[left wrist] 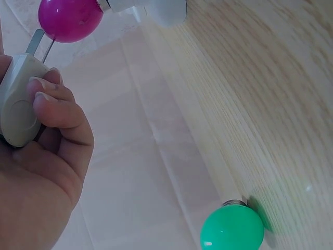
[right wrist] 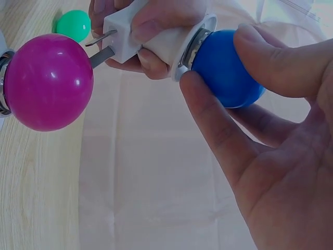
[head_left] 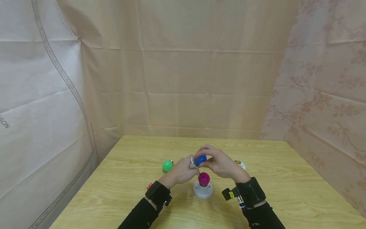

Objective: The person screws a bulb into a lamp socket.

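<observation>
My left hand point(head_left: 183, 172) grips a white plug-in lamp socket point(right wrist: 166, 44), its two flat metal prongs sticking out from the plug end. Between the thumb and fingers of my right hand point(head_left: 219, 163) is a round blue bulb point(right wrist: 223, 67). The bulb's metal screw base sits partly inside the socket mouth, with some thread showing at the rim. Both hands are raised over the table, close together. Just below them, a magenta bulb point(head_left: 204, 179) stands upright in a round white lamp base point(head_left: 203, 192).
A green bulb point(head_left: 167, 165) lies on its side on the wooden table point(head_left: 128, 197), left of my hands. Behind my right wrist, a white lamp holder point(head_left: 241, 165) is partly hidden. Cloth sheets point(head_left: 200, 79) hang around the table's back and sides.
</observation>
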{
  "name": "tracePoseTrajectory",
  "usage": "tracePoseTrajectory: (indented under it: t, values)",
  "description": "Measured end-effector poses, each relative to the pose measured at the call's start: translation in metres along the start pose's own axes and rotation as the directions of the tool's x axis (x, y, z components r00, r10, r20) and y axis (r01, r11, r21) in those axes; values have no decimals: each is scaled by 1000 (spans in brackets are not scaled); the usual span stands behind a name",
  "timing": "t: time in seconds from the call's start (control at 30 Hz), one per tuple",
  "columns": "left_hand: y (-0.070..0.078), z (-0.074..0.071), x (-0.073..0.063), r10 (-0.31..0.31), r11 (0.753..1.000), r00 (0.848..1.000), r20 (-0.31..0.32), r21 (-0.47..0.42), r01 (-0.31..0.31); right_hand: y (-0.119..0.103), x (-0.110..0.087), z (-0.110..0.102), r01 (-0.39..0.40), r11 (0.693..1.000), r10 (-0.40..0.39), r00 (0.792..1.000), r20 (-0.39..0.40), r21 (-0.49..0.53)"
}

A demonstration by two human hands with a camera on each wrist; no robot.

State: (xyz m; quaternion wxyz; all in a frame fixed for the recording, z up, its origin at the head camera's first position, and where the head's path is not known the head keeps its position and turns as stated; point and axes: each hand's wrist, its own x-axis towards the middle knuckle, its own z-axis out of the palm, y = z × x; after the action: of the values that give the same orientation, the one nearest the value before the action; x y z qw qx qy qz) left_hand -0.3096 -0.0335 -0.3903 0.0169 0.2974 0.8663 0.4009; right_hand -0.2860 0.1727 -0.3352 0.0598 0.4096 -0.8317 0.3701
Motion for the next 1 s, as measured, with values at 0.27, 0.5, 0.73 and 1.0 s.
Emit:
tracePoseTrajectory:
  t: [0.27, 0.5, 0.73, 1.0]
  values:
    - [0, 1, 0, 19, 1000, 1000, 19, -7, -19, -2, -1, 1, -66, 998, 65, 998, 6, 13]
    - [1, 0, -1, 40, 999, 999, 17, -12, -39, -2, 0, 4, -117, 993, 116, 993, -25, -29]
    - [-1, 1, 1, 51, 999, 999, 11, -13, -51, 0, 0, 1, -60, 997, 60, 998, -2, -50]
    - [-3, 1, 0, 48, 999, 999, 7, 7, -48, 0, -1, 0, -10, 1000, 10, 999, 39, 5]
